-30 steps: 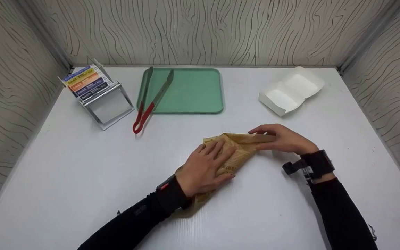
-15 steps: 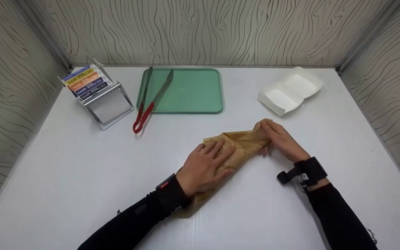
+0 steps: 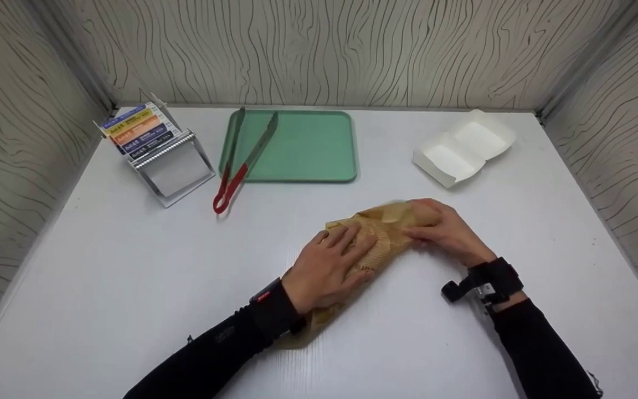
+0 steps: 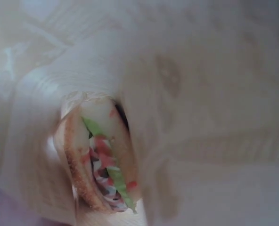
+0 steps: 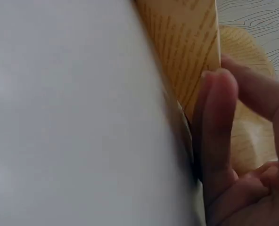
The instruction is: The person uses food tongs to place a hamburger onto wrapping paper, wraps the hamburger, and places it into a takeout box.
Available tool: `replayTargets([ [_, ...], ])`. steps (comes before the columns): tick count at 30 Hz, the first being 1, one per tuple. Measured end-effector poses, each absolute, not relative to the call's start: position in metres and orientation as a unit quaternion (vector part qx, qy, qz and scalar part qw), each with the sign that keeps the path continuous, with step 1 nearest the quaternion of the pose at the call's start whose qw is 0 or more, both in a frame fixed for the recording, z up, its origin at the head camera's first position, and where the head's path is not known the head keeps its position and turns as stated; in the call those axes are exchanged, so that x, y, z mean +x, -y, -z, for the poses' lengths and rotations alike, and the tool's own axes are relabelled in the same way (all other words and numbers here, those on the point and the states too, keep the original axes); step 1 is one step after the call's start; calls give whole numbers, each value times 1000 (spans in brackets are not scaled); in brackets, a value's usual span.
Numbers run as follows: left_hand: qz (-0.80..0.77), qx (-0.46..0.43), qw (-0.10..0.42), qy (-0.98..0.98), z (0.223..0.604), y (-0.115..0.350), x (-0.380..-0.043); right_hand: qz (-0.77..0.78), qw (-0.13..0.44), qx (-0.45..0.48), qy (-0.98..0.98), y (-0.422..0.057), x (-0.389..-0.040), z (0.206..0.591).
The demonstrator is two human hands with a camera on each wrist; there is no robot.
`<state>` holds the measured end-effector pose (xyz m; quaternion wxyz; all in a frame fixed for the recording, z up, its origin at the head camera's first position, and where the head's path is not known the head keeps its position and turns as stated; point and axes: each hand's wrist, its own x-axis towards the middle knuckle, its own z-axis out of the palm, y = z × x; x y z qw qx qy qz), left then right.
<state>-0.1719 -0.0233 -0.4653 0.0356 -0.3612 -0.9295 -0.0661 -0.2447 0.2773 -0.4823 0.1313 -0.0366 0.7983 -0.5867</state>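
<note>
A burger (image 4: 102, 160) with lettuce and sauce shows through the open end of its brown printed wrapping paper (image 3: 382, 246) in the left wrist view. The wrapped bundle lies slantwise on the white table. My left hand (image 3: 322, 269) rests over its middle, fingers fairly straight and spread on the paper. At the far right end my right hand (image 3: 449, 233) pinches the paper, which bends over there. In the right wrist view, fingers (image 5: 219, 103) and thumb close on the printed sheet. Much of the burger is hidden by paper.
Tongs with red handles (image 3: 230, 188) lie across a green tray (image 3: 308, 149) at the back. To their left stands a metal rack (image 3: 175, 166) with colourful labelled boxes (image 3: 139, 130). A white hinged food box (image 3: 463, 147) sits unfolded at back right. Patterned walls enclose the table.
My right hand first took hold of the paper's right end and lifted it, then brought it lower and folded it inward. My left hand has stayed in place on the bundle.
</note>
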Motion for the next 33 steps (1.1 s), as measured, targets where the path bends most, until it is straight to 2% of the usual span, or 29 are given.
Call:
replayTargets([
  [5, 71, -360, 32, 930, 465, 24, -172, 624, 117, -23, -772, -268, -242, 486],
  [11, 59, -361, 40, 930, 466, 23, -172, 490, 130, -46, -861, -271, -243, 480],
  [15, 60, -367, 48, 927, 466, 23, -172, 548, 179, -36, -817, -267, -243, 483],
  [23, 62, -368, 41, 927, 467, 25, -173, 588, 183, -94, -782, -243, -231, 485],
  [28, 99, -364, 28, 926, 469, 25, -176, 540, 161, -189, -804, -234, -220, 480],
  [33, 122, -360, 25, 925, 469, 28, -178, 395, 71, -365, -840, -224, -212, 474],
])
